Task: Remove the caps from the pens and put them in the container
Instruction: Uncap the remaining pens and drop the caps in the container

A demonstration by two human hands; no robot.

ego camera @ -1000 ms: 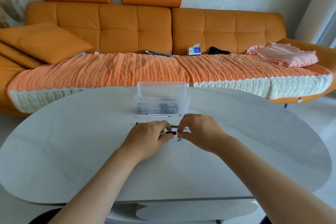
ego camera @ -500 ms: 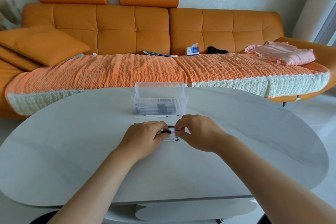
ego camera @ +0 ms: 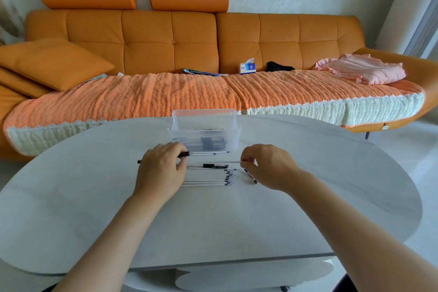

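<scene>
On the pale grey oval tabletop (ego camera: 94, 208), near its far edge, a clear ribbed plastic container (ego camera: 205, 136) is set. Just nearer, a row of thin white pens (ego camera: 206, 176) is laid. A black pen (ego camera: 183, 154) is gripped in the left hand (ego camera: 162, 170); a thin pale rod (ego camera: 220, 162) is pinched by the right hand (ego camera: 267, 166). Wide tabletop stretches left, right and near.

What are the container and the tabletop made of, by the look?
Container: clear plastic, glossy, with finely ribbed walls; the pens inside show through it. Table: matte pale grey slab with faint veining, probably stone or sintered stone, though laminate cannot be ruled out.
</scene>
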